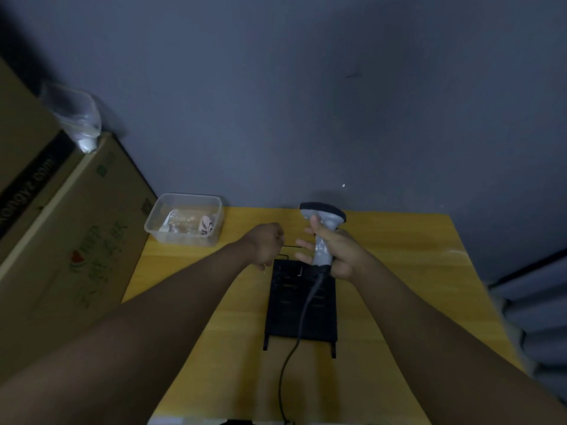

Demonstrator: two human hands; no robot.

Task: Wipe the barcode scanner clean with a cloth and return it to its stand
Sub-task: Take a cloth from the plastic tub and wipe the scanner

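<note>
1. The cable [294,342] runs up from the near table [399,271] edge into the scanner [322,234].
2. The scanner stands upright, head away, over the stand [302,305]'s far end.
3. The right hand [340,256] wraps its handle.
4. The left hand [265,245], fisted just left, shows no cloth; a tub [184,219] sits beyond.

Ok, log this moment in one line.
right hand: holds scanner upright | left hand: fisted | stand: vacant | cloth: unseen

I face a dim grey-blue wall [306,87] beyond my yellow wooden table [399,271]. Big cardboard boxes [76,240] stand at the left; the light is low.
</note>
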